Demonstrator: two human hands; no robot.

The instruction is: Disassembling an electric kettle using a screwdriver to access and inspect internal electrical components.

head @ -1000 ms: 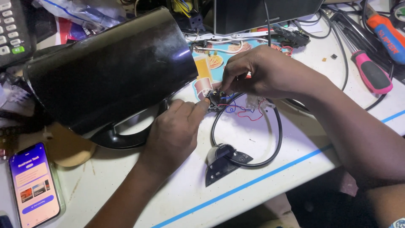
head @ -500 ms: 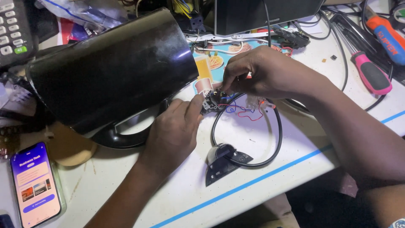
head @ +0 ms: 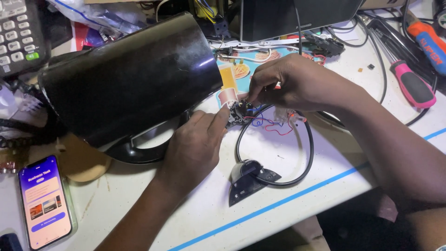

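My left hand [head: 195, 148] pinches a small dark circuit board [head: 238, 114] between thumb and forefinger, just above the white table [head: 186, 218]. My right hand [head: 297, 86] comes in from the right with its fingertips closed on the same board's top edge. Thin red and blue wires [head: 269, 124] trail from the board to the right. A black cable [head: 306, 153] loops below the hands to a small black plastic part [head: 251, 179] lying on the table.
A large black glossy housing [head: 130, 88] lies on its side at left. A lit phone [head: 44, 202] rests at the lower left, a keypad device [head: 16, 37] at top left. A pink-handled screwdriver [head: 411, 83] and an orange-and-blue tool [head: 429, 46] lie at right. Blue tape [head: 288, 202] crosses the table.
Both hands stay on the small board with only slight finger shifts. Nothing else has moved.
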